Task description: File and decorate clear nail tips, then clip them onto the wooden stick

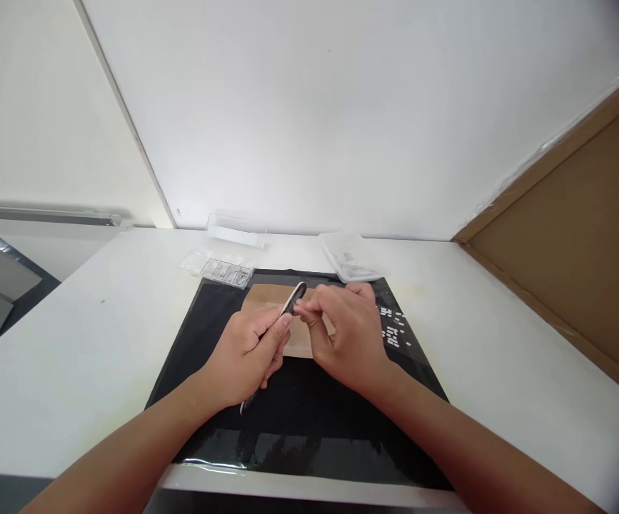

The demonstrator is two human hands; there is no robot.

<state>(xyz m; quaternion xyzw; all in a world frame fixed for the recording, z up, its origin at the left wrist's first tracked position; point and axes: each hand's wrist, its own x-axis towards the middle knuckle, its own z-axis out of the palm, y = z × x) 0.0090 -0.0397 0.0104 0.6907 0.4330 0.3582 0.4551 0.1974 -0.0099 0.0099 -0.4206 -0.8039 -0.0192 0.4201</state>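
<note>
My left hand (250, 350) is wrapped around a long, slim black object with a pale edge (300, 291). It is held tilted, its rounded upper end rising past my thumb and its lower end showing beneath the hand. My right hand (346, 328) is closed in a pinch, thumb and forefinger right at the object's upper part. Whatever lies between those fingertips is too small to make out. Below both hands is a brown sheet (260, 295), lying on a glossy black mat (309, 414). Small white pieces (392, 335) are scattered to the right of my right hand.
At the back left are a clear plastic box (234, 232) and a clear compartment tray (228, 272) with small items. A translucent tray (349, 257) stands back right. The white table (100, 335) meets a white wall behind, and a brown framed board (571, 235) leans at the right.
</note>
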